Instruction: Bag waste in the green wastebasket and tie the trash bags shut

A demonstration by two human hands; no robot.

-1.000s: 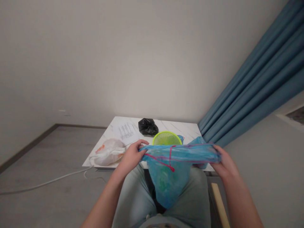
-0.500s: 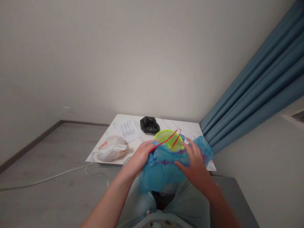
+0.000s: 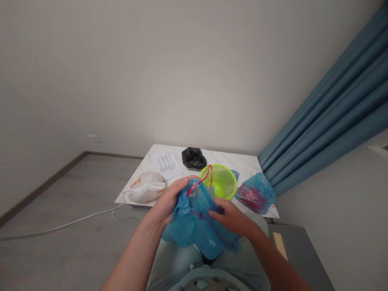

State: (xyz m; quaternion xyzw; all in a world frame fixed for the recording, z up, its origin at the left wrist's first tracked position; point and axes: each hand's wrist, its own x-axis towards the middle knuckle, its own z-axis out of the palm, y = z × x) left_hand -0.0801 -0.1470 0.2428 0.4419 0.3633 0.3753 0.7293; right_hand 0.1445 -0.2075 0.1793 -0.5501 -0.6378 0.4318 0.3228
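Observation:
Over my lap hangs a translucent blue drawstring plastic bag (image 3: 186,228), crumpled, with a red drawstring (image 3: 198,182) looping up from its top. On its left side my left hand (image 3: 169,198) grips the gathered rim. My right hand (image 3: 227,214) is closed on the bag's right side, its fingertips partly hidden in the folds. Just beyond the bag stands a yellow-green mesh basket (image 3: 222,182) on the white marbled table (image 3: 242,159). To the right of the basket lies another blue plastic bag (image 3: 257,192) with something dark red showing through it.
A tied black plastic bag (image 3: 194,157) sits at the back of the table, beside a printed paper sheet (image 3: 166,165). At the table's left lies a white plastic bag (image 3: 145,186) with orange print. A white cable (image 3: 60,229) crosses the floor. Blue curtains (image 3: 327,117) hang at right.
My right hand has moved left and down and closed on the bag. The bag has been drawn left and lower, uncovering the basket and the other blue bag.

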